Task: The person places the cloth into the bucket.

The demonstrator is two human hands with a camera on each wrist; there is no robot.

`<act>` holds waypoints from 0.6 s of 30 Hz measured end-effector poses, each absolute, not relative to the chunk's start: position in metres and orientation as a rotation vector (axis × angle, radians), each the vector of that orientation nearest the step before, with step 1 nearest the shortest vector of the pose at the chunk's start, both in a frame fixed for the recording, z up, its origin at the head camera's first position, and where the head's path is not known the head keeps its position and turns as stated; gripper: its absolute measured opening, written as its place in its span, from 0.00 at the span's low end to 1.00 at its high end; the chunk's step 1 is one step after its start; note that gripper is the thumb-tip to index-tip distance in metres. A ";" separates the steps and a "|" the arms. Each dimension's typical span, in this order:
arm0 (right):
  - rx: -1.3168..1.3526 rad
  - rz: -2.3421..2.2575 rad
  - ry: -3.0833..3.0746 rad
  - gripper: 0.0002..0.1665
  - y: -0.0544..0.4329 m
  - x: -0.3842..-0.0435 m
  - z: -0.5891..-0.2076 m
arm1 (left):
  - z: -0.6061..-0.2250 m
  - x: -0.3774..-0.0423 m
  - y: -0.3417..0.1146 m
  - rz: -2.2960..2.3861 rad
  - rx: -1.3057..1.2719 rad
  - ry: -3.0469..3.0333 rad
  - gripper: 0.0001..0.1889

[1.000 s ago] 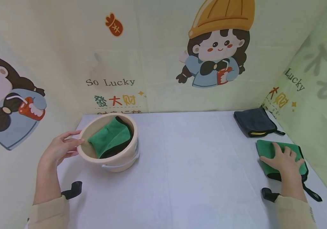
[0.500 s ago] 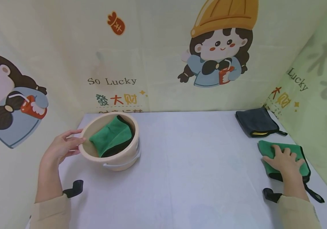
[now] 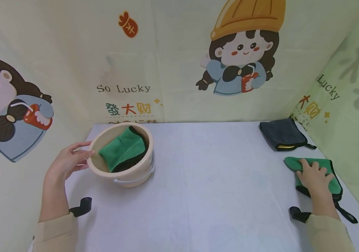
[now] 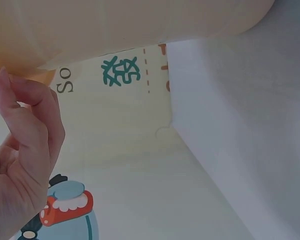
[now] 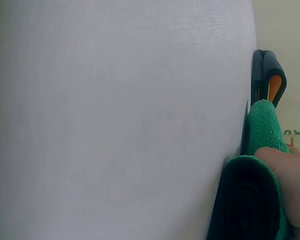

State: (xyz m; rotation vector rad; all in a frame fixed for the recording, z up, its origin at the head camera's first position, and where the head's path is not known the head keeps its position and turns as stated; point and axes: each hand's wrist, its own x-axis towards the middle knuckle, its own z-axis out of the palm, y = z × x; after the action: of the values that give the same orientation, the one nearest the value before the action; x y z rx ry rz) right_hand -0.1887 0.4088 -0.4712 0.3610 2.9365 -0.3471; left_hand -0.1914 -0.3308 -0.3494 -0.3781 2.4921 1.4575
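On the left of the head view a cream bucket (image 3: 138, 175) stands on the table, tipped slightly toward me, with a folded green cloth (image 3: 119, 148) with black edging inside. My left hand (image 3: 67, 161) pinches the bucket's rim between thumb and fingers; the left wrist view shows this grip (image 4: 27, 115) from below. At the right, a second folded green towel (image 3: 333, 168) with a black border and hanging loop lies under my right hand (image 3: 316, 178). Thumb and fingers squeeze it, and its left side bunches up. In the right wrist view the green towel (image 5: 265, 130) curls up beside the thumb.
Behind the green towel lies a folded dark grey towel (image 3: 281, 134) with a yellow inner layer, near the table's back right corner. A pale handle (image 3: 135, 181) hangs across the bucket's front. Printed cloth walls (image 3: 179, 70) border the white table (image 3: 204, 196) behind and at both sides.
My right thumb has drawn in toward the fingers, and the green towel's left edge has folded up under them. The left hand keeps its grip on the bucket. The head view has shifted slightly.
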 end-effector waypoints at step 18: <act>0.389 -0.379 2.991 0.30 0.406 -0.189 -0.462 | -0.350 -0.191 -0.332 1.460 -0.375 2.494 0.40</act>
State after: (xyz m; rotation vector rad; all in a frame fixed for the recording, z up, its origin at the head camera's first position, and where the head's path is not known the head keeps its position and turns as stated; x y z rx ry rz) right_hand -0.1888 0.4061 -0.4624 0.3887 2.9914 -0.3794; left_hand -0.1913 -0.3317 -0.3499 -0.3754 2.4941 1.4603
